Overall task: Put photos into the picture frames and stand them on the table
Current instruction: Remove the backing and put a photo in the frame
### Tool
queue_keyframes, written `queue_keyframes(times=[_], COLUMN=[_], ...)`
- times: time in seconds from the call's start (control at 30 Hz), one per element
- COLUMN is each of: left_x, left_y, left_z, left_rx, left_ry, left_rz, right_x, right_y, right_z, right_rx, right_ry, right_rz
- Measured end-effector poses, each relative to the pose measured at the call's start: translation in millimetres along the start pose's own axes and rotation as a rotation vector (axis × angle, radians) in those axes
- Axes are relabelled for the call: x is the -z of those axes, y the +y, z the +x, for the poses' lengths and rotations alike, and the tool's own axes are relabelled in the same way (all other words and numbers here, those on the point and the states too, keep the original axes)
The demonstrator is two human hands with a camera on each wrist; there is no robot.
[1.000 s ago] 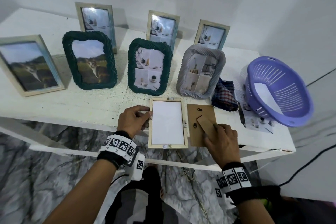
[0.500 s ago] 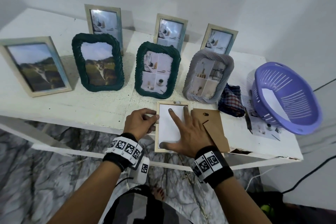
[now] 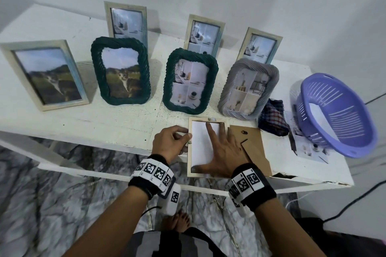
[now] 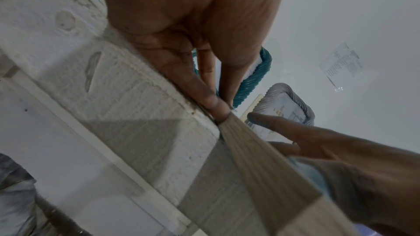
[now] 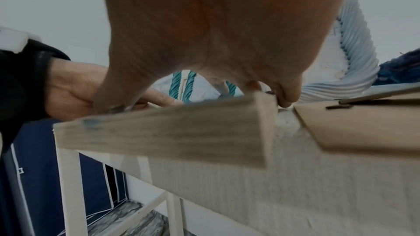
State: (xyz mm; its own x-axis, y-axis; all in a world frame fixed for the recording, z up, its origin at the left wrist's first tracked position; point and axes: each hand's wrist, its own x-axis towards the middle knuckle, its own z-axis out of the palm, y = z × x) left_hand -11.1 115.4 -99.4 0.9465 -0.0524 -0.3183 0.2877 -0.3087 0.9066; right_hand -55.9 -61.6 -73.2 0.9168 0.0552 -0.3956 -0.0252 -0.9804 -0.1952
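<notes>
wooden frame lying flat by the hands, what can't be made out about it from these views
- Picture side of the photo: head view shows only its white back.
- Glass in the wooden frame: hidden under the photo.
- Right hand contact: palm fills the right wrist view.
- Left hand fingertips: blurred in the left wrist view.
- Backing board clips: too small to read in the head view.

A pale wooden frame (image 3: 208, 148) lies face down at the counter's six-o'clock edge, a white photo back (image 3: 201, 144) inside, its brown backing board (image 3: 253, 150) just beside at three o'clock.
</notes>
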Motion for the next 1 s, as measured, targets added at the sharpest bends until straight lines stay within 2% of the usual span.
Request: queue_keyframes(times=[0.33,0.47,0.53,0.57,0.63,0.67,0.7,0.73,0.8,0.87,0.93,1.0], left_x=[-1,2,1,1,3,4,3,0,-15,-31,-47,-61], left_y=[-2,1,-1,-2,5,15,25,35,47,50,56,64], left_z=[1,0,1,1,-7,-15,-23,-29,-37,-38,-39,-42], left_rx=[-0.017,-0.019,-0.03,-0.069,-0.214,-0.291,-0.341,-0.343,-0.276,-0.266,-0.276,-0.263], left_ry=[0.005,-0.024,-0.039,-0.019,0.105,0.128,0.083,-0.02,-0.235,-0.274,-0.258,-0.246], left_rz=[0.015,0.043,0.033,0.096,0.303,0.309,0.249,0.143,-0.024,-0.07,-0.111,-0.16], right_x=[3,7,13,16,21,23,26,26,25,23,21,21], right_y=[4,5,6,8,10,10,9,9,9,13,28,46], right_z=[-6,-13,-20,-25,-35,-39,-43,-46,-53,-57,-64,-71], right_rx=[0.012,0.004,-0.003,-0.011,-0.022,-0.028,-0.035,-0.038,-0.024,0.018,0.033,0.017], right_ry=[0.115,0.292,0.331,0.333,0.334,0.341,0.346,0.346,0.342,0.405,0.558,0.673], right_rz=[0.018,0.131,0.172,0.187,0.206,0.209,0.212,0.22,0.28,0.405,0.563,0.898])
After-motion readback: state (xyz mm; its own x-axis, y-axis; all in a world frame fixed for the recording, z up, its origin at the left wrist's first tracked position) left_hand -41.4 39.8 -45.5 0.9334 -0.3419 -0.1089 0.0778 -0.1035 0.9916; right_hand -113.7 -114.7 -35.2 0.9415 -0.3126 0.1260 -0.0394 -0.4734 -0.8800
